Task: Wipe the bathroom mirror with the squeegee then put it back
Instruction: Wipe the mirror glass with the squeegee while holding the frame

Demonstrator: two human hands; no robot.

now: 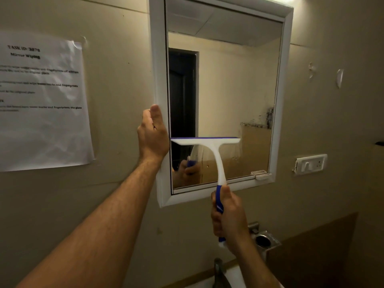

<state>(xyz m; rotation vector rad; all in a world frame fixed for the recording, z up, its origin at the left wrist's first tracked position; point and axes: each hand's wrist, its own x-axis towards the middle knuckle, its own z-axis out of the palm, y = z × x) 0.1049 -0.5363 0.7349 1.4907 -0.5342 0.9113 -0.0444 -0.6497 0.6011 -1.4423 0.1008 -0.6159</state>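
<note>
A white-framed mirror [228,84] hangs on the beige wall ahead. A white squeegee [209,145] with a blue blade edge and blue grip lies against the lower left part of the glass, blade level and uppermost. My right hand [228,217] grips its blue handle just below the mirror's bottom frame. My left hand [152,135] holds the left edge of the frame, thumb on its front and fingers curled behind it. The glass shows dark speckled marks at the right, and my hand with the handle is reflected low down.
A printed paper sheet [41,102] is taped to the wall at the left. A white switch plate [310,164] sits right of the mirror. Below are a metal holder [264,240] on the wall, a tap [220,273] and the white basin rim.
</note>
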